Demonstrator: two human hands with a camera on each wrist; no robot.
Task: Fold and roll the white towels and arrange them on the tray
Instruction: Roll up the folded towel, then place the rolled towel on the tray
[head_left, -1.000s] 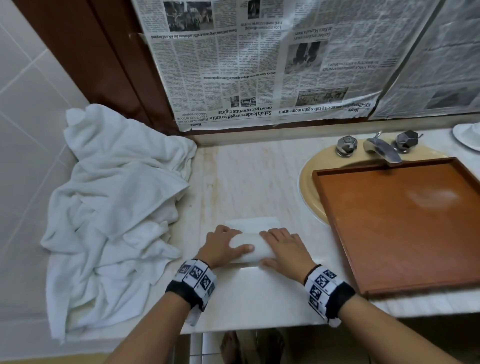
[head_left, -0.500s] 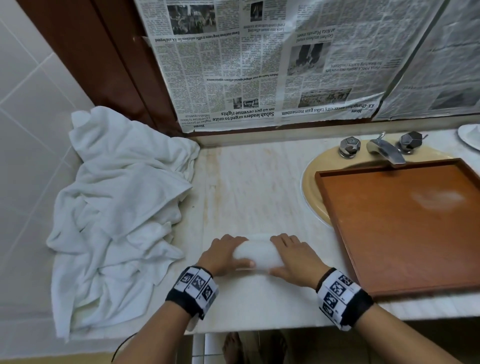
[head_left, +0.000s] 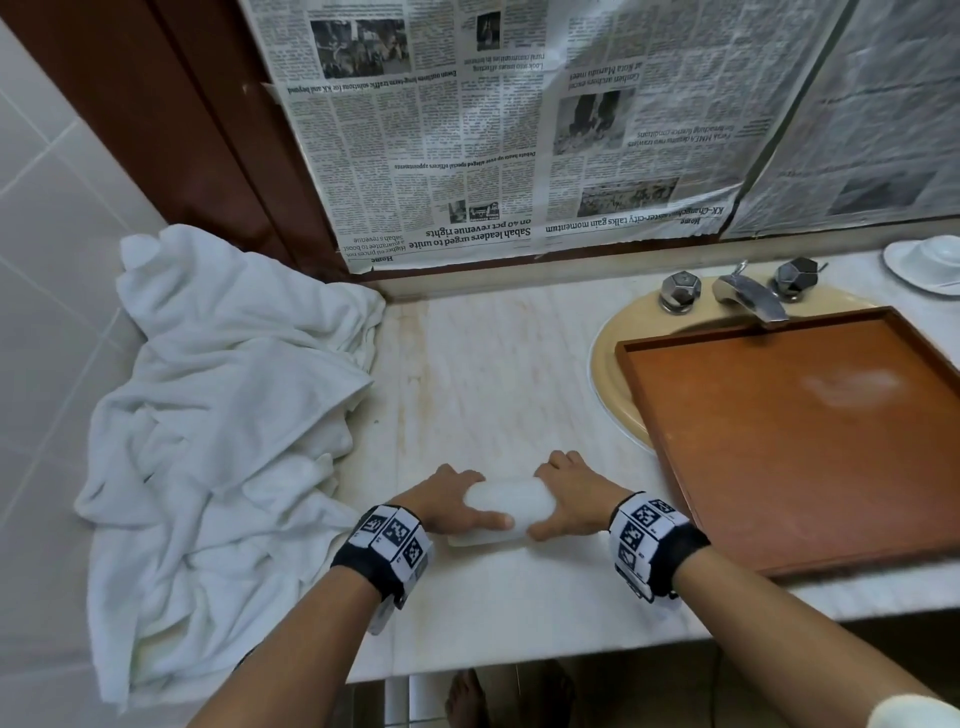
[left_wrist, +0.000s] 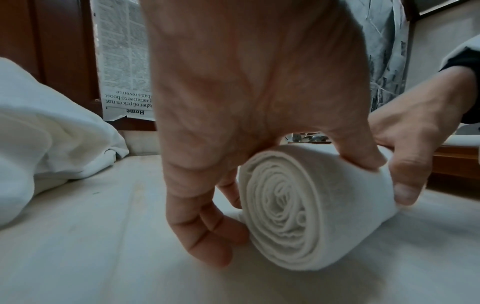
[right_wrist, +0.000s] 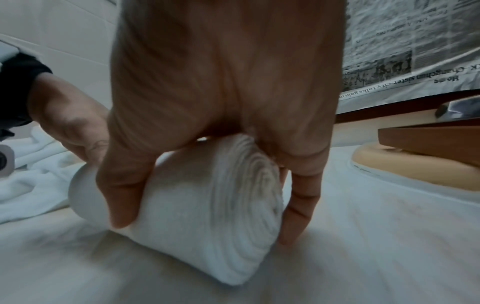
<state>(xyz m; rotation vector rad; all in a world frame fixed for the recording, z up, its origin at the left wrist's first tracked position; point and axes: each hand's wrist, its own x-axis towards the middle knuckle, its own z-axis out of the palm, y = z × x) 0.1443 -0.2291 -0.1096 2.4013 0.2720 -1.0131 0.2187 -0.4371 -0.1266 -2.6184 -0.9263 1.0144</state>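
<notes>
A small white towel (head_left: 506, 506) lies rolled into a tight cylinder on the marble counter near its front edge. Its spiral end shows in the left wrist view (left_wrist: 285, 211) and in the right wrist view (right_wrist: 249, 197). My left hand (head_left: 447, 506) grips the roll's left end, thumb in front and fingers curled behind. My right hand (head_left: 569, 499) grips the right end the same way. The brown wooden tray (head_left: 670, 441) lies over the sink to the right, with nothing on it. A heap of unfolded white towels (head_left: 218, 415) sits at the left.
The tray covers most of a beige sink (head_left: 608, 374) with a chrome faucet (head_left: 748, 293) and two knobs behind it. Newspaper (head_left: 493, 130) covers the wall behind. A white dish (head_left: 927, 262) stands at the far right. The counter's front edge (head_left: 519, 660) runs just below my wrists.
The flat part of the towel that lay ahead of the roll is gone: it is wound in. Both hands now hold the finished roll by its ends, slightly nearer the front edge.
</notes>
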